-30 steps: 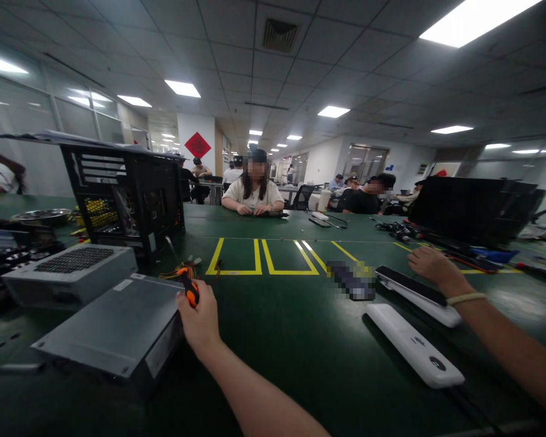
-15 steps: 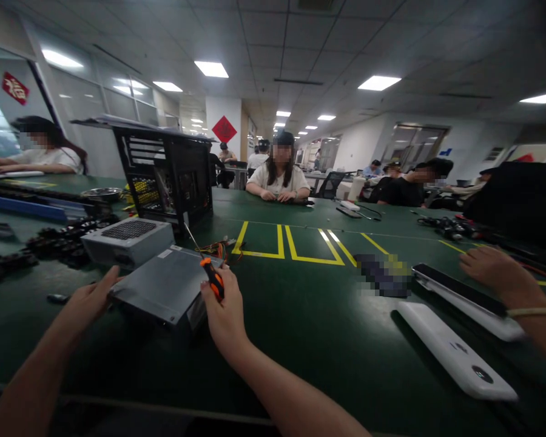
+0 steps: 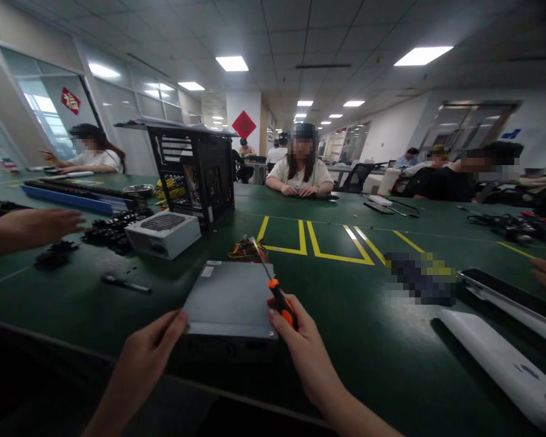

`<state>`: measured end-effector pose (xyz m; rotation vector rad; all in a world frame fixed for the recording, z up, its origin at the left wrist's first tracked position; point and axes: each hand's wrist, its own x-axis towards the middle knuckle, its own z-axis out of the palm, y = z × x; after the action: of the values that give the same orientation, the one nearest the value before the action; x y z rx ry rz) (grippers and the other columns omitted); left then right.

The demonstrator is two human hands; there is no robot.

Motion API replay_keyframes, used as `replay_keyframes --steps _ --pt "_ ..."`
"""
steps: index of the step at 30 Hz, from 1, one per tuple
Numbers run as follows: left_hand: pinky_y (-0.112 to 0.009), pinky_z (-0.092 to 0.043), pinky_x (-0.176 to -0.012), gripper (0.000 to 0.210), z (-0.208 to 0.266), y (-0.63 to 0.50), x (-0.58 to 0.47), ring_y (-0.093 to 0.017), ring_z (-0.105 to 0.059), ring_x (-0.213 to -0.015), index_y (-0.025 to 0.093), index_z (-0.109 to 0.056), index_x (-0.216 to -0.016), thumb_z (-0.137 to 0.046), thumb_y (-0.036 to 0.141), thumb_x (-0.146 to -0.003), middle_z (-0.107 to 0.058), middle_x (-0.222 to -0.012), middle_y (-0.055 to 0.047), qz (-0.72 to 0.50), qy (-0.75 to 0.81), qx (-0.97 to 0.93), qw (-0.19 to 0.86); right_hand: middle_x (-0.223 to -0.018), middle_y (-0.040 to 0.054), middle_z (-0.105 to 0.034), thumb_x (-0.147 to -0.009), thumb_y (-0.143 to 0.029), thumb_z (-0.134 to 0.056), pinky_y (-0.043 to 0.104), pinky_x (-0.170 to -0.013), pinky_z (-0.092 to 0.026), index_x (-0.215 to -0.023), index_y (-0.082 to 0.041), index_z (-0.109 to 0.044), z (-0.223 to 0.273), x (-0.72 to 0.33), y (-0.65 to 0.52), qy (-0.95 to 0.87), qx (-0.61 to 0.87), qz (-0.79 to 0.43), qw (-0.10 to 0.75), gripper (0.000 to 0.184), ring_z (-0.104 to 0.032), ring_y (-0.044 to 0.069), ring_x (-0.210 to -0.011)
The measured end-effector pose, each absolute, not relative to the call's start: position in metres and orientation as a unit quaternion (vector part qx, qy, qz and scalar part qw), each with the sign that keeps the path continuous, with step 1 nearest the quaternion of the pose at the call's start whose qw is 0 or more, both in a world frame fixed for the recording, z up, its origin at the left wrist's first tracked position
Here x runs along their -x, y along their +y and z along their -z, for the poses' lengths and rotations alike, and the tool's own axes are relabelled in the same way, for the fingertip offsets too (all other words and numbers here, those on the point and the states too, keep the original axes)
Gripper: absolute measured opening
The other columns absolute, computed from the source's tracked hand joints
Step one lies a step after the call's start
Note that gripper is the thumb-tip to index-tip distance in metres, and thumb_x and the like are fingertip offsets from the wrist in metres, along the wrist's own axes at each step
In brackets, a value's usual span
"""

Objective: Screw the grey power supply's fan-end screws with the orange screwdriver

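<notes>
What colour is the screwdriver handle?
Orange and black, on the screwdriver in the right hand; head view.

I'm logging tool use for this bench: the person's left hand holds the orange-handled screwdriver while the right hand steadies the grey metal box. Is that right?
Not quite: the hands are swapped. The head view shows the right hand holding the orange-handled screwdriver at the box's right edge, while the left hand steadies the grey metal box at its near left corner.

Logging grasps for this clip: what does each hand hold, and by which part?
Right hand grips the screwdriver by its orange handle; left hand holds the grey power supply box at its near left corner.
</notes>
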<state>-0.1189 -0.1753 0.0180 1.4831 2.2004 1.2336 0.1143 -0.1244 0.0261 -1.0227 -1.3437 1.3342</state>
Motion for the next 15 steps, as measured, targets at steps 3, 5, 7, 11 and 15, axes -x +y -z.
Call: replay_keyframes --steps 3,5,7,11,15 --pt "-0.027 -0.051 -0.080 0.055 -0.017 -0.181 0.090 -0.024 -0.064 -0.094 0.020 -0.069 -0.099 -0.046 0.062 -0.074 -0.071 -0.095 -0.001 -0.422 0.692 -0.542 0.223 -0.088 0.0002 -0.062 -0.069 -0.044 -0.065 0.023 -0.068 -0.043 -0.093 -0.024 -0.064 -0.023 -0.143 -0.128 -0.490 0.455 -0.556 0.494 0.031 -0.056 0.015 -0.080" --pt "-0.029 -0.047 -0.089 0.053 -0.018 -0.180 0.072 -0.024 -0.060 -0.104 0.020 -0.064 -0.111 -0.044 0.057 -0.079 -0.067 -0.107 -0.003 -0.421 0.654 -0.568 0.270 -0.090 0.0019 -0.063 -0.064 -0.044 -0.069 0.022 -0.061 -0.044 -0.091 -0.023 -0.065 -0.022 -0.159 -0.128 -0.441 0.475 -0.559 0.517 0.035 -0.057 0.016 -0.076" --pt "-0.032 -0.044 -0.093 0.053 -0.020 -0.175 0.057 -0.024 -0.058 -0.106 0.019 -0.059 -0.118 -0.043 0.054 -0.082 -0.064 -0.114 -0.004 -0.412 0.618 -0.598 0.301 -0.086 0.0034 -0.064 -0.059 -0.042 -0.072 0.024 -0.055 -0.045 -0.089 -0.022 -0.066 -0.022 -0.172 -0.125 -0.408 0.489 -0.552 0.538 0.037 -0.058 0.016 -0.069" --pt "-0.033 -0.045 -0.088 0.047 -0.032 -0.146 0.037 -0.023 -0.061 -0.099 0.021 -0.058 -0.120 -0.041 0.048 -0.085 -0.064 -0.113 -0.004 -0.392 0.549 -0.657 0.337 -0.080 0.0029 -0.064 -0.058 -0.036 -0.072 0.024 -0.046 -0.045 -0.088 -0.023 -0.066 -0.023 -0.191 -0.108 -0.369 0.503 -0.530 0.574 0.034 -0.057 0.014 -0.058" --pt "-0.029 -0.045 -0.078 0.043 -0.042 -0.096 0.027 -0.023 -0.062 -0.088 0.021 -0.066 -0.107 -0.040 0.047 -0.085 -0.069 -0.097 -0.002 -0.353 0.507 -0.713 0.332 -0.073 -0.0016 -0.060 -0.054 -0.029 -0.074 0.020 -0.042 -0.042 -0.088 -0.023 -0.063 -0.023 -0.203 -0.073 -0.327 0.503 -0.522 0.607 0.037 -0.053 0.010 -0.052"
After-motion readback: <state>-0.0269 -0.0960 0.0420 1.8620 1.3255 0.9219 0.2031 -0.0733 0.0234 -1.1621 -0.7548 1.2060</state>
